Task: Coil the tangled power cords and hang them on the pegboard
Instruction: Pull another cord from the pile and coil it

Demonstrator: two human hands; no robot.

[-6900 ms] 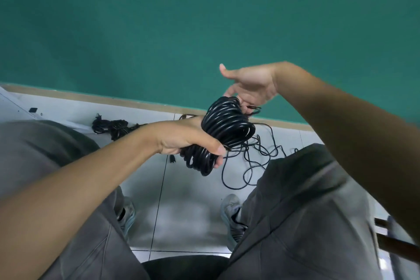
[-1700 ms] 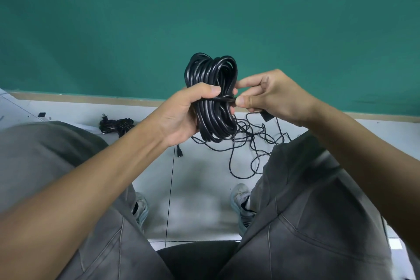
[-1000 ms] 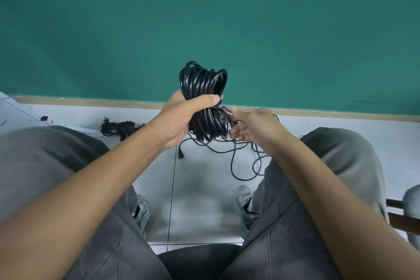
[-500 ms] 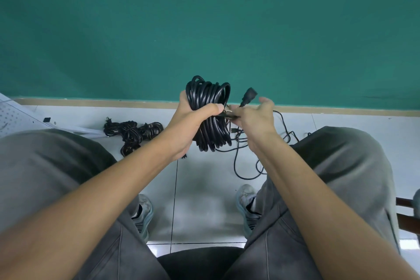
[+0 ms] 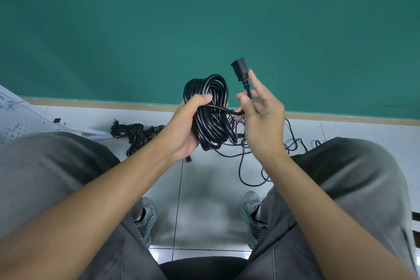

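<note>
- Head view: left hand (image 5: 185, 125) grips the coil (image 5: 210, 112) around its middle, held above the knees in front of the green wall (image 5: 204, 18).
- Right hand (image 5: 261, 116) pinches the cord's tail just beside the coil; the plug (image 5: 239, 70) stands up above its fingers.
- Risk: if the tail slips from the pinch, the wrap likely loosens and loops spring apart.
- Loose cords (image 5: 261, 161) lie tangled on the floor (image 5: 204, 200) below and could snag the hanging end.
- Another bundle (image 5: 136, 135) lies left, near the pegboard (image 5: 16, 118).
</note>
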